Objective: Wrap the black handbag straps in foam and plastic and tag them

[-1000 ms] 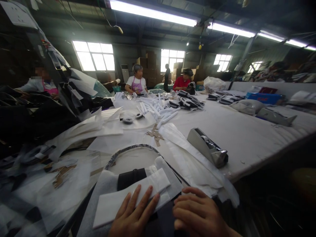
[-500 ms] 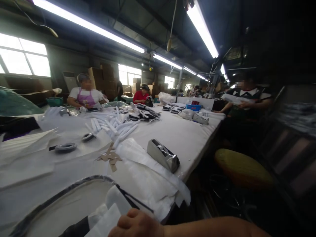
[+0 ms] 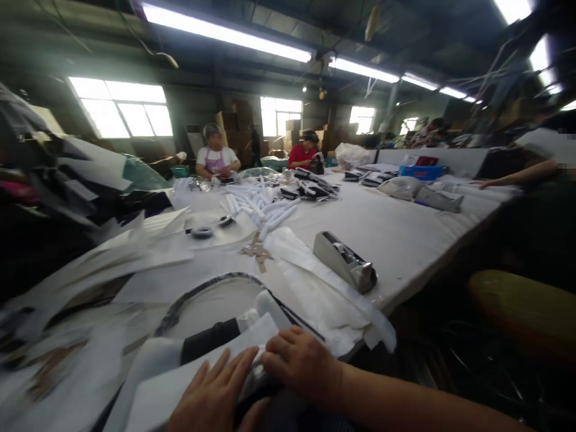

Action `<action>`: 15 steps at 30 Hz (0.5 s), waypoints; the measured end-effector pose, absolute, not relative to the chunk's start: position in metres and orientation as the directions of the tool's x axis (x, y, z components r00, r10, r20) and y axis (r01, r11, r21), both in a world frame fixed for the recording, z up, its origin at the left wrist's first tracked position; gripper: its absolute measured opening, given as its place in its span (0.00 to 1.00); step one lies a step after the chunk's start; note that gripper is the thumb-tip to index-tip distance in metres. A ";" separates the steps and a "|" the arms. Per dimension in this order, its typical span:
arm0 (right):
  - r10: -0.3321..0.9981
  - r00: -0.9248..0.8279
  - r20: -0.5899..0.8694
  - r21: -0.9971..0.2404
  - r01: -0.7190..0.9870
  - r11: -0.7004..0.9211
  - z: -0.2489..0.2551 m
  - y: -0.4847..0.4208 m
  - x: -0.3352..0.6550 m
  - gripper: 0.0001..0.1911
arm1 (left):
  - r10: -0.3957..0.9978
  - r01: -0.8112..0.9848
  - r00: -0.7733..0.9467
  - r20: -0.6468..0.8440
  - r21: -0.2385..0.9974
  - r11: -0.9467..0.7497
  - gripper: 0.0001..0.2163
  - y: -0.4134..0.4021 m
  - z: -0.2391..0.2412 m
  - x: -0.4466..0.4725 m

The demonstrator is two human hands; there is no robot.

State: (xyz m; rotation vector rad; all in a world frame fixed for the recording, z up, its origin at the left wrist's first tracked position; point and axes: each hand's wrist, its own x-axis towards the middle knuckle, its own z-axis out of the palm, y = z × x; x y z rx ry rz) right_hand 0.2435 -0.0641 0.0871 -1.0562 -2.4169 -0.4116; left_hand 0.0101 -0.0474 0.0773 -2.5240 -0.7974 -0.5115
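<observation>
My left hand (image 3: 211, 393) lies flat with its fingers stretched out on a white folded sheet (image 3: 180, 384) at the near edge of the table. My right hand (image 3: 299, 363) rests beside it with the fingers curled down onto the same white sheet. A black band (image 3: 209, 339) pokes out from under the sheet. Behind it lies a dark curved strap (image 3: 198, 291) in an arch on the white table (image 3: 396, 231). What the right fingers grip, if anything, is hidden.
A grey tape dispenser (image 3: 344, 261) stands to the right of my hands. White wrapping paper (image 3: 315, 288), two tape rolls (image 3: 202, 231) and white tubes (image 3: 265, 210) lie further back. Co-workers sit at the far end (image 3: 215, 162) and at the right (image 3: 526, 174). A yellow stool (image 3: 522, 309) stands right.
The view swung right and then back left. My left hand, out of sight half a second ago, is again flat on the white sheet, and my right hand has moved in beside it.
</observation>
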 end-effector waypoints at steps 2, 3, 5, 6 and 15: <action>0.609 -0.584 0.537 0.040 0.739 0.673 0.089 -0.064 0.245 0.06 | 0.442 0.624 0.766 0.466 -0.374 -0.687 0.24 -0.050 0.085 0.017; 0.607 -0.578 0.545 0.024 0.735 0.678 0.089 -0.064 0.246 0.07 | 0.427 0.623 0.769 0.476 -0.406 -0.669 0.23 -0.051 0.084 0.020; 0.603 -0.571 0.557 0.003 0.728 0.686 0.088 -0.064 0.246 0.09 | 0.390 0.617 0.773 0.501 -0.448 -0.647 0.22 -0.052 0.076 0.022; 0.601 -0.570 0.561 -0.001 0.725 0.689 0.087 -0.064 0.246 0.09 | 0.376 0.617 0.770 0.515 -0.456 -0.641 0.21 -0.052 0.071 0.022; 0.568 -0.520 0.638 -0.044 0.712 0.701 0.078 -0.066 0.247 0.15 | 0.414 0.705 0.655 0.632 -0.315 -0.636 0.21 -0.058 0.062 0.029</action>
